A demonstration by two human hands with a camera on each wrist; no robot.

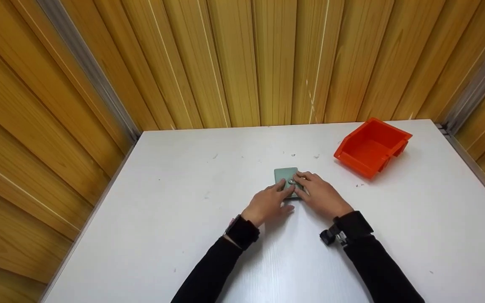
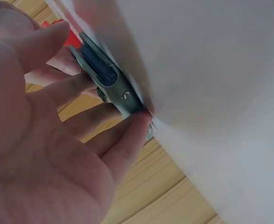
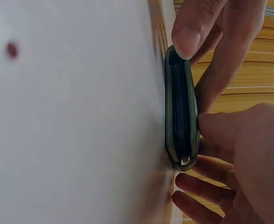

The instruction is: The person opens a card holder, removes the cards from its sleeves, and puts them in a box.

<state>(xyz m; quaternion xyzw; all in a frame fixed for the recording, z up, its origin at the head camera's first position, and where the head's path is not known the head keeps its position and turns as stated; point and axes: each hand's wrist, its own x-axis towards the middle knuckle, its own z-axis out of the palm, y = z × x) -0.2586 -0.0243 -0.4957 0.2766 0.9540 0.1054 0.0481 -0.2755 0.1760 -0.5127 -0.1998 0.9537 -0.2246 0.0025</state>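
A small green card holder [image 1: 284, 173] lies on the white table between both hands. A metal snap shows on its top, and dark blue sleeves fill its open side in the left wrist view. My left hand [image 1: 265, 206] holds the holder's left end, its fingers bent around the edge with the rivet. From the right, my right hand [image 1: 321, 198] grips the holder, fingertips right at the snap and thumb on the near part of the cover. Part of the cover is hidden under the fingers. The right wrist view shows the card holder [image 3: 169, 107] flat on the table, edge on.
An orange-red bin [image 1: 369, 147] stands at the back right of the white table [image 1: 162, 202]. Wood-look panels [image 1: 234, 63] wall in the back and sides. Small marks dot the tabletop. Each wrist wears a black band.
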